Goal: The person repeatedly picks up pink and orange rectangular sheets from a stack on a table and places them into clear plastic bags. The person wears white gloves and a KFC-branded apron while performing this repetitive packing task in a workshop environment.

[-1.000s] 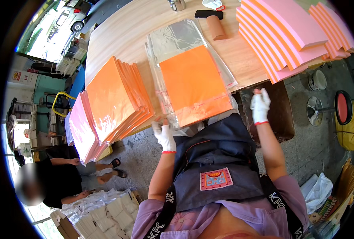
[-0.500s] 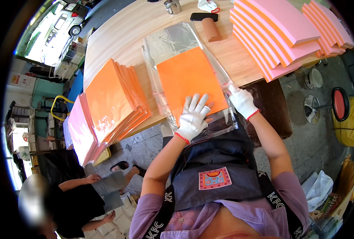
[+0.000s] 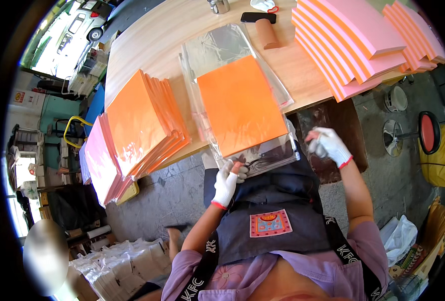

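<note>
An orange sheet stack [image 3: 242, 105] lies in a clear plastic bag [image 3: 277, 156] at the table's near edge, with the bag's near end hanging over my apron. Both my hands wear white gloves with red cuffs and some bare fingertips. My left hand [image 3: 226, 183] is closed at the near left corner of the bag, its thumb and fingers pinching the edge of the plastic. Off to the right of the bag, my right hand [image 3: 330, 144] hangs in the air with loosely bent fingers apart and nothing visible in them. More clear bags [image 3: 215, 42] lie flat under the orange stack.
Bagged orange packs [image 3: 139, 120] and bagged pink packs [image 3: 104, 155] lean at the left. Tall pink-and-orange stacks [image 3: 352, 45] stand at the right. A brown half-round block [image 3: 267, 34], a phone [image 3: 258, 17] and a metal cup [image 3: 219, 6] sit farther back. A brown stool [image 3: 340, 168] stands below.
My left hand has come off the orange stack, down to the bag's near corner. My right hand has left the bag's right edge and moved right. The person at the lower left has mostly moved out of view.
</note>
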`<state>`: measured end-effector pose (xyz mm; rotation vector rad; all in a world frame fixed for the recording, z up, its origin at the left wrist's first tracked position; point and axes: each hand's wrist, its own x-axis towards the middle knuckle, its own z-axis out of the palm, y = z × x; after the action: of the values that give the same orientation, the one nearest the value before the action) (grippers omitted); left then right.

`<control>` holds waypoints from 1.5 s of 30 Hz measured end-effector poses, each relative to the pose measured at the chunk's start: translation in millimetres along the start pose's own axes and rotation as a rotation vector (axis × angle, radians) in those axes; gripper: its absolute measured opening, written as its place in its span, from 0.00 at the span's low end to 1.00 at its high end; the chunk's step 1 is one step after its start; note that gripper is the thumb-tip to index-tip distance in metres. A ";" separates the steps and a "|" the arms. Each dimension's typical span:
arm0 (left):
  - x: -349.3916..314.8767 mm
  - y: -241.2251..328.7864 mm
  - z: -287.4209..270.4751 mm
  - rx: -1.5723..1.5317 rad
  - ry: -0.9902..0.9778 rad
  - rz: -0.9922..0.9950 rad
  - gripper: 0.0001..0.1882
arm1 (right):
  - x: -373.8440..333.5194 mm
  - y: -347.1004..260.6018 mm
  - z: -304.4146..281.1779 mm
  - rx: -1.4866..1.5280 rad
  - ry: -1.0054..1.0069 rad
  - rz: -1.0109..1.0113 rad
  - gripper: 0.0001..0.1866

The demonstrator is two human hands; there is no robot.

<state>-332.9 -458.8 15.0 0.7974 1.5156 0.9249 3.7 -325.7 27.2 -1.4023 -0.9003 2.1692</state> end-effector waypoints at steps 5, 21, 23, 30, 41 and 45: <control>42.2 6.9 14.0 -0.999 0.084 -0.206 0.21 | 61.9 35.1 79.9 0.459 -0.201 0.162 0.17; 18.1 129.6 -6.2 -0.353 0.263 0.562 0.21 | 66.7 -31.1 87.0 0.223 -0.031 -0.374 0.11; 10.4 120.0 -25.0 -0.369 0.289 0.646 0.22 | 74.4 -37.6 106.1 0.208 -0.051 -0.451 0.14; -36.6 120.0 -124.3 -0.563 0.680 0.685 0.25 | 113.7 -78.2 245.1 0.009 -0.333 -0.699 0.11; -39.4 143.2 -173.4 1.284 0.893 0.700 0.16 | 80.8 -126.9 353.1 -0.537 -0.306 -0.429 0.19; -29.8 138.1 -172.5 1.217 0.858 0.649 0.19 | 54.8 -132.7 286.7 -0.584 -0.346 -0.622 0.14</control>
<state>-500.5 -442.7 161.2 2.0147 2.7106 0.7466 -281.3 -281.9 167.4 -0.7761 -1.9155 1.7391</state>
